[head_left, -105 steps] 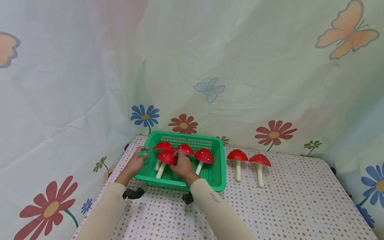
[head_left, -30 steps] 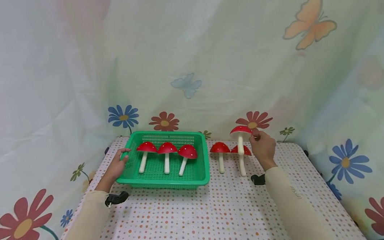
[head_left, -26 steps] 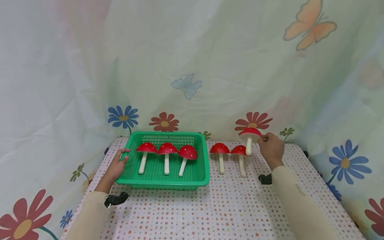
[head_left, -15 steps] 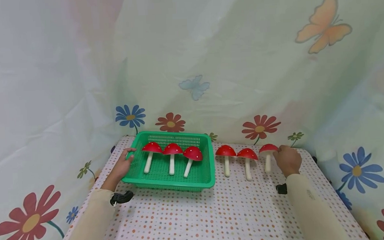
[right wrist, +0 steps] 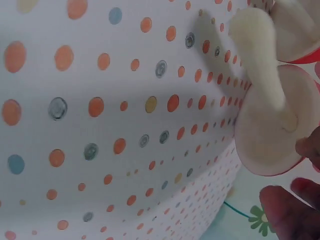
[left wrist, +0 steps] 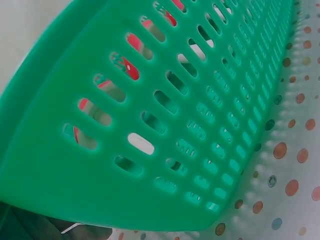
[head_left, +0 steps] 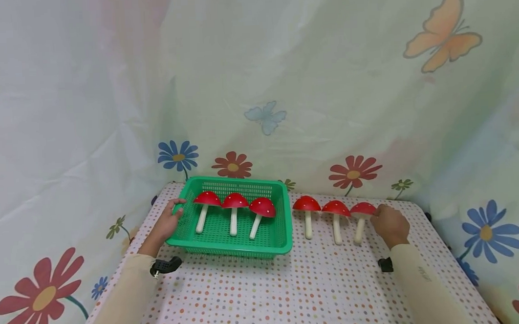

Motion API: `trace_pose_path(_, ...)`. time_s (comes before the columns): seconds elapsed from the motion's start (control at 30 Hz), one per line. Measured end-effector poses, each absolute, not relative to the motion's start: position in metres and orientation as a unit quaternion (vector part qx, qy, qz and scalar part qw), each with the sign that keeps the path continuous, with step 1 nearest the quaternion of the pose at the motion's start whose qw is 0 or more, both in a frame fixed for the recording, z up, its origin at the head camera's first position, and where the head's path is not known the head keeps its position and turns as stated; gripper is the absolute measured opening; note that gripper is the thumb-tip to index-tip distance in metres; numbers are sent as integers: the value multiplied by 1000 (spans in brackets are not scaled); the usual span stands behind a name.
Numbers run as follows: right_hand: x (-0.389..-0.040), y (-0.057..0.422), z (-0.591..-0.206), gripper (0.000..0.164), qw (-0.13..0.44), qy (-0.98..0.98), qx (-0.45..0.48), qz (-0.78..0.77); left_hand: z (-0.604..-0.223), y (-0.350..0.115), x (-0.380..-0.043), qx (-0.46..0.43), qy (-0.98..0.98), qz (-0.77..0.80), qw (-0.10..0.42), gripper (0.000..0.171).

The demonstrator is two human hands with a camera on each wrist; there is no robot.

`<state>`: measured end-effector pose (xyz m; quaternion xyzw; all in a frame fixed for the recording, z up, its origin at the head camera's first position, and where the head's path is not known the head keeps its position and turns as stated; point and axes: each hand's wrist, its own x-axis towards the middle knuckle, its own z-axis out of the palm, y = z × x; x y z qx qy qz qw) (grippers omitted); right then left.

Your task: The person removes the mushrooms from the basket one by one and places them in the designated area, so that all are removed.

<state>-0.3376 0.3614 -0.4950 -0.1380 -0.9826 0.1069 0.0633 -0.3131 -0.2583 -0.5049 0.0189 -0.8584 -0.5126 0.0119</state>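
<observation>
In the head view my left hand [head_left: 166, 221] grips the left rim of a green plastic basket [head_left: 233, 250]. Three toy mushrooms with red, white-dotted caps and white stems lie inside, the middle one [head_left: 234, 200] between two others. Right of the basket, my right hand [head_left: 391, 224] pinches the cap edge of another toy mushroom [head_left: 362, 209], which is down at the table. Its pale cap underside and stem [right wrist: 260, 62] show in the right wrist view, with a fingertip at the rim. The basket's slotted wall [left wrist: 95, 165] fills most of the left wrist view.
Two more toy mushrooms, one [head_left: 306, 203] close to the basket and one [head_left: 336, 208] beside the held one, lie in a row on the dotted tablecloth [head_left: 258, 299]. A flower-and-butterfly curtain [head_left: 307, 145] rises behind the table.
The right hand was in the basket at first. It then carried a toy mushroom rightward over the others and lowered it to the table at the row's right end. The left hand stayed at the basket.
</observation>
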Motion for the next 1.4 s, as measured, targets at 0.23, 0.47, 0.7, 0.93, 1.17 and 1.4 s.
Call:
trace_pose_path(0.23, -334, 357, -495, 28, 35, -984, -132, 113, -506, -265, -313, 23, -861, -508, 14, 34)
trace_pose_path(0.47, -332, 356, -475, 27, 16, -985, -115, 129, -504, -267, -312, 22, -861, -508, 16, 34)
trace_pose_path(0.7, -335, 353, -456, 30, 58, -979, -109, 161, -502, -267, -313, 24, -861, -507, 23, 33)
trace_pose_path(0.93, -329, 294, -443, 28, 119, -971, -19, 209, -501, -264, -313, 17, -861, -508, 22, 33)
trace_pose_path(1.17, -313, 193, -448, 19, 60, -944, 188, 265, -505, -261, -314, 23, -861, -508, 20, 33)
trace_pose_path(1.4, -309, 123, -452, 21, 20, -933, 197, 300, -504, -258, -316, 15, -853, -522, 13, 32)
